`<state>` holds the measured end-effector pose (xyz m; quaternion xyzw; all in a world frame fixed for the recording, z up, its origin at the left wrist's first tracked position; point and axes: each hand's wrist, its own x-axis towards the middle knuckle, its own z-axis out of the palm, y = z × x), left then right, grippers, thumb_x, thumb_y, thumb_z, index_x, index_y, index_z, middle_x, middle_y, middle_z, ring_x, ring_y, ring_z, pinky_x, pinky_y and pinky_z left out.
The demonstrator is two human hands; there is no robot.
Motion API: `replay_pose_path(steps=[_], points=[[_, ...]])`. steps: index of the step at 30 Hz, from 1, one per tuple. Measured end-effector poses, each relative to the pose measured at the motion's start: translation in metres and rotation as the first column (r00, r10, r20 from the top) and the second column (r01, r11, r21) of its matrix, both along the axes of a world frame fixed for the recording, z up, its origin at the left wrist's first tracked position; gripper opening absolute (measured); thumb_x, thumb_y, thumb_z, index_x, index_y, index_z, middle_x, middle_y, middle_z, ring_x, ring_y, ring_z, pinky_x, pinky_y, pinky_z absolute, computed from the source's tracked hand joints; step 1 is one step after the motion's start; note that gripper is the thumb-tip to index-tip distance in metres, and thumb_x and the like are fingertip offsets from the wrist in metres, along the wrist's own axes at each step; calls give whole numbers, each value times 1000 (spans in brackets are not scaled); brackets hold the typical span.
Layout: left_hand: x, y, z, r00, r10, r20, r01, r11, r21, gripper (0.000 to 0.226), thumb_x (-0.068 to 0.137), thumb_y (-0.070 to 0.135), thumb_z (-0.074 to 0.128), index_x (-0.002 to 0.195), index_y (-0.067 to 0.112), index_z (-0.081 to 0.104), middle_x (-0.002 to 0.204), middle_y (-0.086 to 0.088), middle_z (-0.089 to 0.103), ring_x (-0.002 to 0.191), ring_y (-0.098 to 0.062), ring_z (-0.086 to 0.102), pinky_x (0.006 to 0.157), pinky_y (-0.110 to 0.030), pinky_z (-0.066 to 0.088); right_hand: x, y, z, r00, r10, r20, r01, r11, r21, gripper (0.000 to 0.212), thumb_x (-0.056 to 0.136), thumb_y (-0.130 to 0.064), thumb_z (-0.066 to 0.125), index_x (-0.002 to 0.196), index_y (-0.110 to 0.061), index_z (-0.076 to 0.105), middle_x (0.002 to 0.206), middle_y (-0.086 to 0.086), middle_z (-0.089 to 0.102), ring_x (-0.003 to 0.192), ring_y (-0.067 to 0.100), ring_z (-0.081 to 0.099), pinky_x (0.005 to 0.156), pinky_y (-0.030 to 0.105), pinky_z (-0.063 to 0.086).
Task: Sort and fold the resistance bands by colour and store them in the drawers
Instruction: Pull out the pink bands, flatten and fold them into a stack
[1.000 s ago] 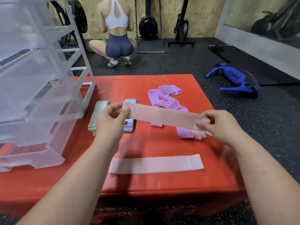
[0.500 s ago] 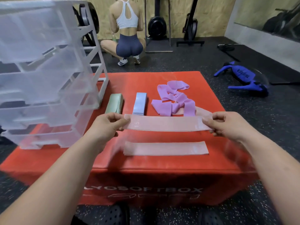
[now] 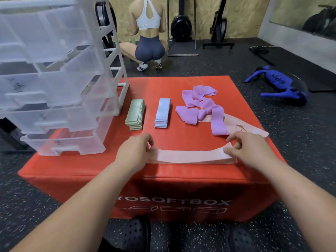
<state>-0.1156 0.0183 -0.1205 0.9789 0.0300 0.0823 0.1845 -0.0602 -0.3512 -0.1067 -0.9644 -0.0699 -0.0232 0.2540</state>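
Left hand [image 3: 135,152] and right hand [image 3: 249,150] pinch the ends of a flat pink fabric band [image 3: 189,157] on the red padded box [image 3: 172,179]; speckled gym floor [image 3: 294,135].

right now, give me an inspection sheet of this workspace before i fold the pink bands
surface: red soft box, carries the bands and drawers
job's things: green stack and blue stack folded, side by side; purple bands in a loose heap; pink band stretched flat near the front edge; loose pink band beside the heap; clear drawer unit on the left corner
clutter: nothing seen
hands: left hand and right hand each pinch an end of the pink band
cables: nothing seen
surroundings: speckled floor; squatting person; blue equipment
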Motion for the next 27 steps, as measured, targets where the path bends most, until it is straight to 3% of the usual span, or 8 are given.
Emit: replay_pose_path(steps=[6,11,14,17,20,22,27], points=[[6,0,-5,993,-114,36,106,978,180,26,85,43,79,104,31,65,94,9,61,94,-23,61,73,-38,51,1,-4,-13,999,36,-9,-37,983,-178,25,77,-46,83,96,-36,70,74,-14,66,76,10,63,68,35,52],[8,11,4,986,-167,9,166,985,34,38,84,47,83,116,36,66,110,12,59,95,-13,60,82,-38,55,8,-9,-3,997,72,38,-67,990,-122,30,79,-48,84,104,-39,71,89,-11,61,81,9,60,78,37,53],[6,23,9,961,-264,-81,262,964,-33,52,81,43,86,128,38,64,121,17,60,104,-8,63,88,-33,56,9,-21,5,983,178,-54,-180,983,-41,51,72,-42,92,118,-38,70,109,-14,62,93,2,62,82,22,47],[2,27,10,928,-317,-197,318,948,-25,71,74,42,92,138,36,61,126,19,61,109,-8,61,96,-34,54,6,-29,3,939,286,-192,-303,951,-66,67,64,-33,97,124,-41,67,117,-20,63,101,-10,61,85,8,43],[2,23,9,924,-338,-180,338,940,-30,68,74,34,93,135,35,64,121,15,66,99,-9,64,93,-34,55,5,-28,-6,946,270,-179,-289,953,-88,62,65,-26,96,119,-40,71,112,-18,68,98,-2,64,92,22,53],[2,21,9,923,-348,-166,347,937,-35,64,74,32,93,132,35,66,116,15,66,93,-8,64,90,-35,57,5,-26,-8,955,263,-135,-277,956,-93,57,66,-23,96,116,-37,73,105,-16,70,91,2,65,89,29,55],[1,20,9,922,-355,-157,353,935,-36,64,74,38,94,132,37,66,117,17,63,93,-6,63,88,-30,56,6,-27,-10,949,285,-135,-302,945,-126,55,66,-30,96,115,-37,72,103,-14,67,90,1,63,87,29,54]])
